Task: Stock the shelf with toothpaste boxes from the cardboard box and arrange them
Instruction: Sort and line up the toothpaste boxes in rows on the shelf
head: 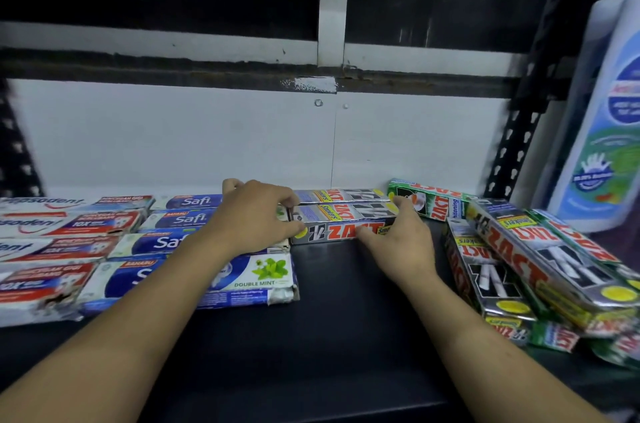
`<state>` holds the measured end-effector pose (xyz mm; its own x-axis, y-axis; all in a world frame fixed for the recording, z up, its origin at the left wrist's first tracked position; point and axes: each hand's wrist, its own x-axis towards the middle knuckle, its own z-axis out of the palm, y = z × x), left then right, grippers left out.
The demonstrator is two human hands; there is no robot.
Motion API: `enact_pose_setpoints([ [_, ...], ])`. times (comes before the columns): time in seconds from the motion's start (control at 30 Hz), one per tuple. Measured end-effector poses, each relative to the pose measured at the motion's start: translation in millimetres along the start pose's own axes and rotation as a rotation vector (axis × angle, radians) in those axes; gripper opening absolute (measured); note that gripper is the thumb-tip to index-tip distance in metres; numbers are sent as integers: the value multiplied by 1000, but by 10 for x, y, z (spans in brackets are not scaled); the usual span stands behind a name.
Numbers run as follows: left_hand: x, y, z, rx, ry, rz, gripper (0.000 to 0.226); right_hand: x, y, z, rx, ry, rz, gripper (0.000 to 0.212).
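While both hands close on it from either end, we log the silver ZACT box (341, 227) as lying flat on the dark shelf (346, 301), long side toward us, near the white back panel (173, 138). Our left hand (256, 215) curls over its left end, fingers bent and thumb pressed to the front face. Our right hand (398, 242) cups the right end, thumb along the front face, fingers wrapped over the far corner. A second silver ZACT box (341, 196) lies just behind it, touching and parallel.

Left of these, touching the left end of the held box: four blue Safi boxes (162, 242) in a front-to-back row, the nearest marked Double Mint and dented at its right end. Further left: four red-and-white Pepsodent boxes (52, 246), likewise in a row, partly cut off by the frame.

Right of the held box: one green ZACT box (433, 201) lying askew by the back panel. Beyond it, a loose heap of silver and green ZACT boxes (540, 270), overlapping at angles. Far right: a white bottle (606, 132) with a blue and green label, standing upright beside a black perforated upright (519, 132).
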<state>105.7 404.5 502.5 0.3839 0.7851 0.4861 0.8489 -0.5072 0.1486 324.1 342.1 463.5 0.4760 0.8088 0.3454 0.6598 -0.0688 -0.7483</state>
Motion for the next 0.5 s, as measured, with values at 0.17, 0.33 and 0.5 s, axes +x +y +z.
enact_pose_setpoints([
  [0.17,6,-43,36,-65,9,-23,49,13,1,-15,-2,-4,11,74],
  [0.33,8,-55,48,-102,17,-28,48,10,-18,-23,34,5,50,74],
  [0.5,12,-69,59,-120,16,-34,47,-1,-17,-35,45,-5,68,72],
])
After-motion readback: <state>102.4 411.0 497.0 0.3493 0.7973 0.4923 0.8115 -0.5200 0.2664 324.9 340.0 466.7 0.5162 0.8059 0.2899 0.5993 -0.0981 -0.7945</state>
